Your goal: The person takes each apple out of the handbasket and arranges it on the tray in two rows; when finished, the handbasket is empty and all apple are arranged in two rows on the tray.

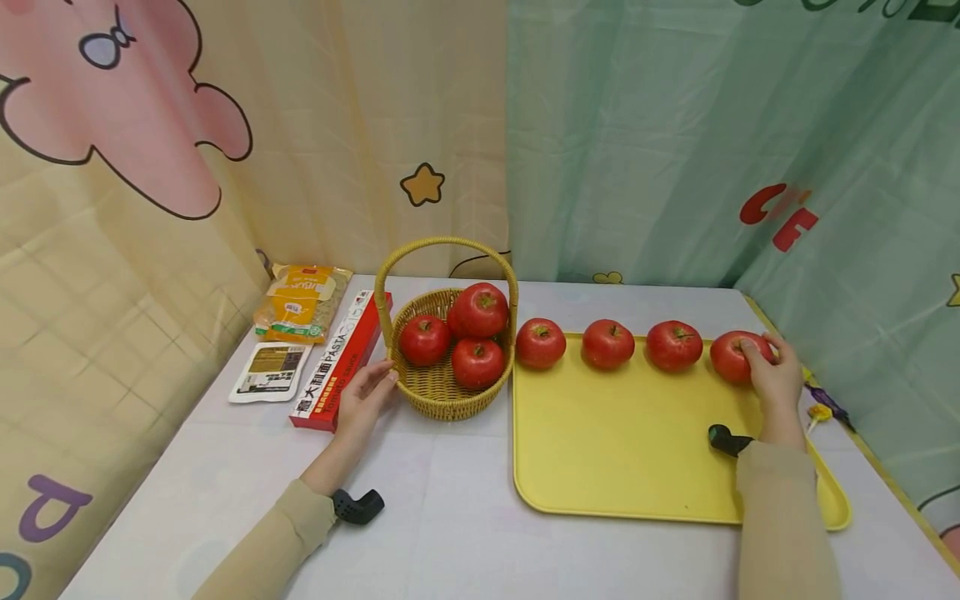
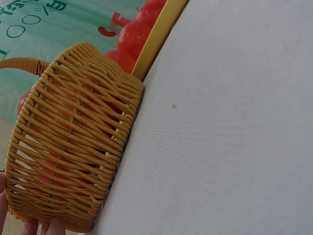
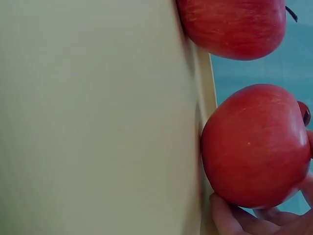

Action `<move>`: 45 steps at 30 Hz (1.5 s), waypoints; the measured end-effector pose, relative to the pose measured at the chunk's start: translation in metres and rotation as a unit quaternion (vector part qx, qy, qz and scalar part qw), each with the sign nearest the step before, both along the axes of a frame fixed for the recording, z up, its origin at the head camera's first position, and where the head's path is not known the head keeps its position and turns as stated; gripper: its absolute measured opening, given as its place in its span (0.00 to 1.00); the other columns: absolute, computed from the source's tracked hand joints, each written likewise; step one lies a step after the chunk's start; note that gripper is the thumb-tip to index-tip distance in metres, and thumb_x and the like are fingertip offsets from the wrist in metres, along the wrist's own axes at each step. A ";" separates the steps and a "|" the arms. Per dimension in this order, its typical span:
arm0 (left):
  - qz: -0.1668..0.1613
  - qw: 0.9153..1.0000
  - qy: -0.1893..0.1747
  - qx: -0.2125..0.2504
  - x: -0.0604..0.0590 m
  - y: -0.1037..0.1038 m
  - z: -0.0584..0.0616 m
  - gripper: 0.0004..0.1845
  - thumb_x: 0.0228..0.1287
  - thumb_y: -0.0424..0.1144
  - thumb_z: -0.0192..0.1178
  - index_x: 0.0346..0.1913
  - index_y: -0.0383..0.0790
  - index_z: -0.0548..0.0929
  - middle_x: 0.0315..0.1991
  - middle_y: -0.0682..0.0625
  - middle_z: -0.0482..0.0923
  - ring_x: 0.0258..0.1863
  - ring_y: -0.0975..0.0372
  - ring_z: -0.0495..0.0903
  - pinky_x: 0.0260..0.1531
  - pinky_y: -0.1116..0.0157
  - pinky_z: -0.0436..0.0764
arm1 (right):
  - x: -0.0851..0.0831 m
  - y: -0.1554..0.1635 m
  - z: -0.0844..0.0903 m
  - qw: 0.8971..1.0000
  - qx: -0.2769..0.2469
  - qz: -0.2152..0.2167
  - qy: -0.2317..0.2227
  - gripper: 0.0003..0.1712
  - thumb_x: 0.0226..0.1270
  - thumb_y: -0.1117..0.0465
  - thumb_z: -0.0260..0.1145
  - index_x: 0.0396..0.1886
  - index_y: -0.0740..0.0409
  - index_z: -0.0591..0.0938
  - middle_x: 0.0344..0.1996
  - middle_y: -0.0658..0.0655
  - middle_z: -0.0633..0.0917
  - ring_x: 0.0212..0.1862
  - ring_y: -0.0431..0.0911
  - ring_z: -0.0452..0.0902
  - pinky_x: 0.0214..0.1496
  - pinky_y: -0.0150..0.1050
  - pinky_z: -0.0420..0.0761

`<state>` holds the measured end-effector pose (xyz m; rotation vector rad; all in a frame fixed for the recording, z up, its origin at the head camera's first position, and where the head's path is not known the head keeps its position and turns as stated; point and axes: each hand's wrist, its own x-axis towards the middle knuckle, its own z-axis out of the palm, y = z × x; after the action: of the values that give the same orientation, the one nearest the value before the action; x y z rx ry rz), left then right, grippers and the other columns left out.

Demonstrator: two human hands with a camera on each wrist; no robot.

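A wicker basket (image 1: 442,404) with a tall handle holds three red apples (image 1: 480,310). My left hand (image 1: 369,392) lies on the table with straight fingers touching the basket's left wall; in the left wrist view the fingertips (image 2: 49,226) show beside the basket (image 2: 73,147). A yellow tray (image 1: 622,442) carries several apples in a row along its far edge. My right hand (image 1: 768,371) grips the rightmost apple (image 1: 729,358). The right wrist view shows that apple (image 3: 254,144) resting at the tray's rim (image 3: 203,112), fingers (image 3: 230,220) curled under it.
Left of the basket lie a red pasta box (image 1: 341,360), a yellow food packet (image 1: 300,304) and a white sachet (image 1: 270,371). A wrapped lollipop (image 1: 821,408) sits right of the tray. Curtains close the back and sides. White table (image 1: 450,517) stretches in front.
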<state>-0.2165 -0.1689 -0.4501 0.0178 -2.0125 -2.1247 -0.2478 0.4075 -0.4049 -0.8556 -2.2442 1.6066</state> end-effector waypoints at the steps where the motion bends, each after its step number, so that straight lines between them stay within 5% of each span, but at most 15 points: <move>1: 0.000 1.000 0.001 0.000 0.000 0.000 0.000 0.17 0.65 0.31 0.58 0.55 0.29 0.74 0.56 0.41 0.72 0.52 0.67 0.73 0.50 0.74 0.76 | -0.001 0.001 -0.001 1.000 0.017 0.004 -0.003 0.39 0.66 0.39 0.53 0.73 0.45 0.56 0.72 0.60 0.52 0.70 0.55 0.47 0.72 0.46 0.54; 10: 0.002 1.000 0.001 0.009 0.000 0.001 0.001 0.17 0.65 0.31 0.58 0.55 0.30 0.75 0.56 0.42 0.72 0.52 0.67 0.74 0.49 0.74 0.76 | -0.004 0.003 0.000 0.993 0.108 0.040 -0.024 0.38 0.72 0.42 0.40 0.74 0.57 0.50 0.71 0.68 0.52 0.70 0.64 0.46 0.70 0.59 0.49; 20: -0.005 1.000 -0.008 -0.004 0.001 0.000 0.002 0.18 0.66 0.33 0.57 0.57 0.31 0.74 0.58 0.43 0.72 0.55 0.64 0.72 0.50 0.75 0.76 | 0.000 0.000 -0.001 0.992 0.092 0.080 -0.009 0.47 0.64 0.45 0.59 0.74 0.58 0.47 0.72 0.67 0.47 0.69 0.65 0.45 0.68 0.60 0.55; 35: 0.003 1.000 -0.002 -0.006 -0.001 0.001 -0.001 0.18 0.65 0.33 0.58 0.56 0.30 0.74 0.57 0.42 0.72 0.54 0.65 0.72 0.49 0.74 0.76 | -0.006 -0.002 0.002 0.997 0.064 0.049 0.001 0.46 0.64 0.45 0.59 0.75 0.52 0.49 0.73 0.62 0.46 0.71 0.60 0.43 0.70 0.55 0.53; 40: 0.002 1.000 0.000 -0.008 0.000 0.001 -0.002 0.18 0.65 0.34 0.58 0.56 0.31 0.74 0.57 0.45 0.72 0.55 0.65 0.72 0.50 0.74 0.76 | 0.000 -0.028 0.028 0.995 0.016 -0.035 0.091 0.39 0.64 0.45 0.60 0.72 0.42 0.57 0.72 0.50 0.53 0.72 0.46 0.45 0.73 0.41 0.50; 45: -0.011 1.000 -0.007 -0.007 0.000 0.001 -0.003 0.19 0.64 0.35 0.60 0.57 0.33 0.73 0.58 0.46 0.70 0.59 0.60 0.69 0.51 0.74 0.75 | 0.005 -0.077 0.064 0.960 -0.050 -0.051 0.271 0.30 0.63 0.55 0.65 0.63 0.45 0.67 0.64 0.48 0.65 0.67 0.40 0.56 0.68 0.31 0.57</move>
<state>-0.2167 -0.1679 -0.4528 0.0072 -2.0448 -2.1293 -0.2431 0.3308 -0.3412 -0.4624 -1.7245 1.6658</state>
